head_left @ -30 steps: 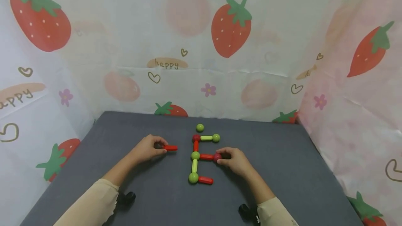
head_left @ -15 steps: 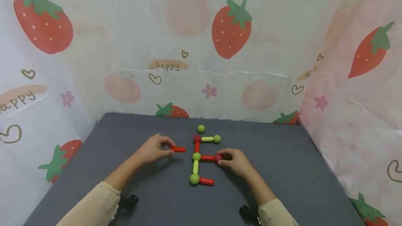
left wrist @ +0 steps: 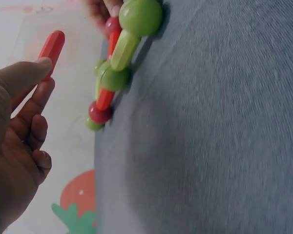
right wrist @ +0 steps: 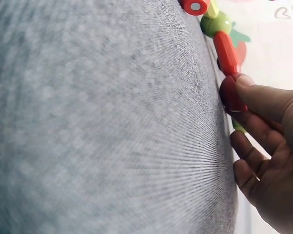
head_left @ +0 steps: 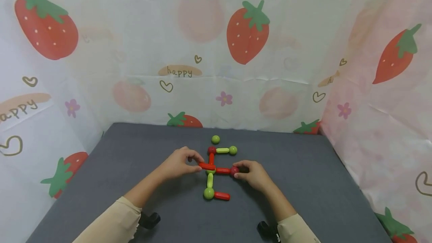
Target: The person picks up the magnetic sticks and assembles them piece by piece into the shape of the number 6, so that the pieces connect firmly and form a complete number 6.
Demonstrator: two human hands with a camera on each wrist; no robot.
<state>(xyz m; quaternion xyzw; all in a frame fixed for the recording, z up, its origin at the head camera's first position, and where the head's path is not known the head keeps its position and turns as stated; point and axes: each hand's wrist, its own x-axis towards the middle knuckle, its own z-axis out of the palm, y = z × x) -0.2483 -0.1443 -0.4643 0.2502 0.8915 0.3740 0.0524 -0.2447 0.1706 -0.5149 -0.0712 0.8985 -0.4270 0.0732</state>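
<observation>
Between thumb and fingers, my left hand (head_left: pixel 182 163) pinches a loose red rod (left wrist: pixel 52 48). In the head view this rod overlaps the middle green ball (left wrist: pixel 113 77) of a ball-and-rod figure; the left wrist view shows it raised off the table. My right hand (head_left: pixel 253 174) pinches the red ball (right wrist: pixel 232 95) at the right end of the figure's middle red rod (right wrist: pixel 227 52). The figure lies flat, with a red corner ball (head_left: pixel 212 150) at its far end and a larger green ball (head_left: pixel 209 193) at its near end.
A single green ball (head_left: pixel 215 139) lies just beyond the figure. A yellow-green rod with a green ball (head_left: pixel 233 150) points right from the far corner, and a red rod (head_left: pixel 222 196) from the near one. Strawberry-print cloth (head_left: pixel 182 96) surrounds the grey table (head_left: pixel 290 153).
My left hand has carried the red rod rightward, from left of the figure to over its middle green ball. The right hand stays at the red ball.
</observation>
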